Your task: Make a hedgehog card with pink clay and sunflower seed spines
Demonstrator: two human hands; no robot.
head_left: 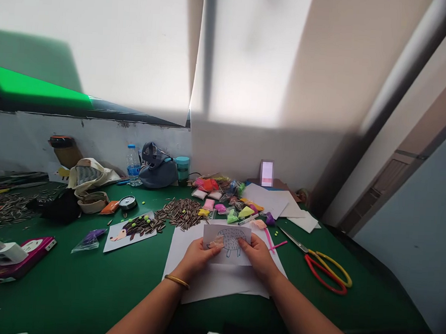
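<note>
I am gripping a paper hedgehog drawing (226, 244) with my left hand (198, 258) and right hand (259, 257), both clamped on its edges. Striped sunflower seeds (182, 214) are lying just beyond my grip on the green counter (87, 289).

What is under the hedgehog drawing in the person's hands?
Below the hedgehog drawing, white paper sheets lie on a green mat; the paper right beneath it is covered and cannot be seen.

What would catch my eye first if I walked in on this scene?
Your eye would go to the centre, where the left hand and right hand hold a card with a round animal drawn on it. Just beyond lies a heap of striped sunflower seeds, with bright clay packets behind it. To the right sit red-and-yellow-handled scissors.
</note>
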